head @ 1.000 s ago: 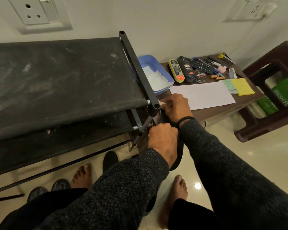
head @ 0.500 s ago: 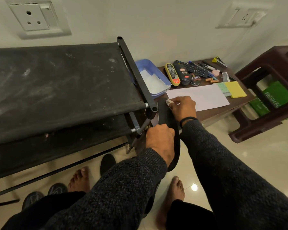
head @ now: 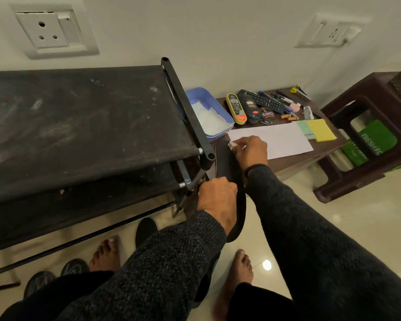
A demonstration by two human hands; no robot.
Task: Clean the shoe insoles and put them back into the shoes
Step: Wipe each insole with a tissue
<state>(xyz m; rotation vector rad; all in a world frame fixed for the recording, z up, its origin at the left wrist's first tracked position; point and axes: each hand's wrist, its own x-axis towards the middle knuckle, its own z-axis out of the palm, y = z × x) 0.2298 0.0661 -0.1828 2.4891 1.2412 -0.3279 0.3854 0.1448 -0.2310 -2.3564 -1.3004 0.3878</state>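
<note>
Both hands hold the insole (head: 225,158); wipe (head: 232,144) now higher.

A black fabric shoe rack (head: 83,117) stands against the wall. Beside it, on the brown tabletop (head: 294,161), sit a blue tray (head: 220,114), a remote control (head: 263,101), a white paper sheet (head: 280,140) and yellow sticky notes (head: 322,130) (green ones just beside).

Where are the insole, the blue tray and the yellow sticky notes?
insole (head: 225,158): head view, its dark upper end.
blue tray (head: 222,112): head view, right rim.
yellow sticky notes (head: 322,130): head view, top sheet.
</note>
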